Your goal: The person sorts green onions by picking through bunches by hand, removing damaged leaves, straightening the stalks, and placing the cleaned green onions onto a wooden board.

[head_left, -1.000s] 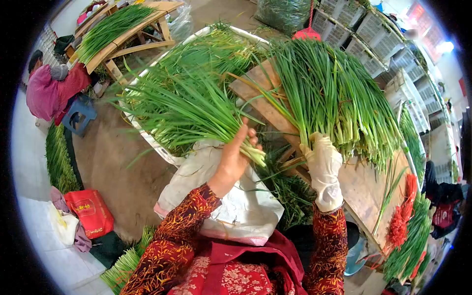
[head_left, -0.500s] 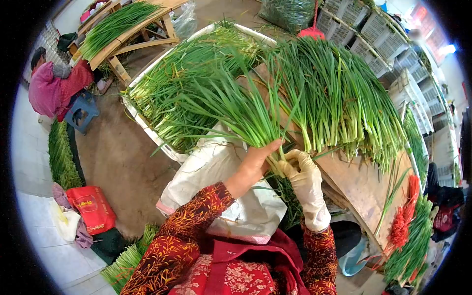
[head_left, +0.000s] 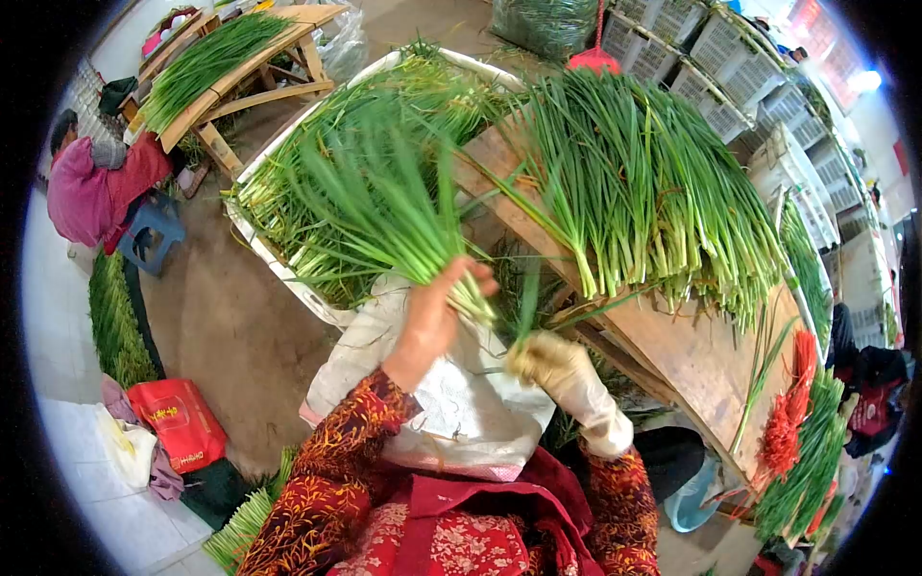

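My bare left hand (head_left: 432,312) is wrapped round the lower stems of a bunch of long green leaves (head_left: 384,211), whose tips fan up and left, blurred by motion. My gloved right hand (head_left: 562,374) is lower and to the right, its fingers closed; a few green blades (head_left: 529,298) rise from its fingertips. Beneath both hands a white sack (head_left: 437,403) lies over my lap. To the right, a large row of green stalks (head_left: 653,192) rests on a wooden board (head_left: 711,355), with cut ends towards me.
Loose greens fill a white-rimmed bin (head_left: 279,274) ahead. Red ties (head_left: 792,413) lie at the board's right edge. A person (head_left: 96,187) sits far left by a blue stool (head_left: 152,235) and another bench (head_left: 250,62). Crates (head_left: 740,58) stand back right. A red bag (head_left: 178,422) is lower left.
My left hand, with the bunch, first moved right to meet my right hand, then back left. My right hand came down and left from the row on the board and now holds a few blades.
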`<action>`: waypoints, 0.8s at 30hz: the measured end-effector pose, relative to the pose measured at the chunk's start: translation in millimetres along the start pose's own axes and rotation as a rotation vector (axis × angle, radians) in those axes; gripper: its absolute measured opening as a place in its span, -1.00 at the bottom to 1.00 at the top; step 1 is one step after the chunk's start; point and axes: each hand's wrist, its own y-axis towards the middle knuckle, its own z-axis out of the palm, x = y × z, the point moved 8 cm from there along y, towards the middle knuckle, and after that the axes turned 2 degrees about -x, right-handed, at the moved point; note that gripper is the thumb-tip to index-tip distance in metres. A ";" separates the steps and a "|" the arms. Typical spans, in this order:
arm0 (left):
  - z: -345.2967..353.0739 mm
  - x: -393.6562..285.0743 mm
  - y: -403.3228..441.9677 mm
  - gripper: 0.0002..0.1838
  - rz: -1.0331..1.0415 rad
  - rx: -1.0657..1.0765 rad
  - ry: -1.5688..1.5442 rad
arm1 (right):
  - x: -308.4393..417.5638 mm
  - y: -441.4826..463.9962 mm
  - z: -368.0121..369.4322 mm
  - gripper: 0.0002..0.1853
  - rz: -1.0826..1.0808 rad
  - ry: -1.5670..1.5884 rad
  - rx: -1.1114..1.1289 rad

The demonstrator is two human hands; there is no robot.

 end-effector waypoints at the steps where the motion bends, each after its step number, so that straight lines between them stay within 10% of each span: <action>1: -12.0 -17.0 12.7 -0.77 0.182 -0.029 -0.028 | 2.8 -11.0 3.5 -0.77 0.188 -0.495 0.131; 3: -27.1 -40.7 19.1 -0.79 0.327 -0.063 0.003 | 8.9 -15.7 -9.4 -0.74 0.142 -1.069 0.152; 6: -6.2 -41.4 13.6 -0.75 0.276 0.093 -0.167 | 88.1 -11.4 -55.4 -0.78 -0.209 -1.061 -0.556; 9: 3.2 2.1 15.6 -0.67 0.084 0.118 -0.189 | 100.0 9.7 -72.1 -0.79 -0.242 -1.417 -0.712; 24: 26.0 79.6 6.3 -0.71 -0.175 0.118 -0.034 | 76.5 -3.4 -41.6 -0.80 -0.261 -0.722 -0.577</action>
